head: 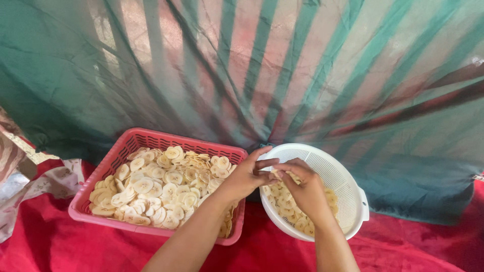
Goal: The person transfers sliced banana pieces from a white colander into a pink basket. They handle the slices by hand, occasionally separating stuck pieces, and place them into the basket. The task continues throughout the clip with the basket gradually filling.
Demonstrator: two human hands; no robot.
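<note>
Reaching up from the lower edge, two bare forearms over a red cloth [45, 242] spread across the ground. Left hand [248, 176] at the near rim of a white colander [348, 191], fingers curled narrow, fingertips pinched together against those of the other hand, seemingly on a slice or two, though too small to tell for sure. Right hand [302, 189] inside the colander, fingers bent down and closed over the pale banana slices [285, 204] heaped in its bowl; exact hold hidden beneath the knuckles. Colander tilted toward the left, its handle at the right side, standing just beside and touching a pink plastic basket [126, 146]. Basket to the left, rectangular with slotted walls, nearly full with a flat bed of round sliced banana pieces [161, 189], creamy yellow with darker centres. Patterned fabric [50, 181] bunched at the far left, beside the basket's corner. Hanging behind everything, a green translucent net curtain [353, 75], gathered in folds toward a point just above the colander's rim, reddish tones showing through it.
</note>
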